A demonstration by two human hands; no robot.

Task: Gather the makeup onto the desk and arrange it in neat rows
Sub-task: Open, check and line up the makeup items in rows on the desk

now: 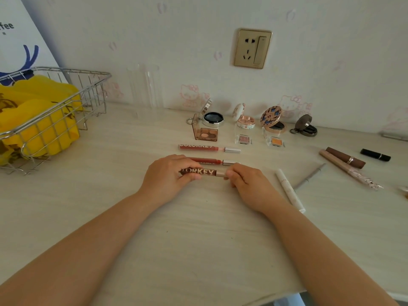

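Note:
Both hands hold a brown lip gloss tube [202, 172] lying crosswise on the pale desk [198, 228]: my left hand [167, 175] grips its body, my right hand [245, 181] pinches its silver cap end. Just behind it lie a red gloss tube [209, 161] and another reddish one [207, 148], all parallel. Further back, several open compacts stand in a row: a silver one [213, 119], a white-pink one [245, 121], an ornate blue-gold one [272, 120] and a dark one [306, 127]. In front of them sit three small eyeshadow pans [206, 134] [244, 139] [276, 141].
To the right lie a white tube [289, 189], a grey pencil [309, 176], a brown tube [345, 157], a beige wand [348, 170] and a black lipstick [375, 154]. A wire basket [53, 120] with yellow items stands at left. A clear acrylic holder [145, 91] stands by the wall.

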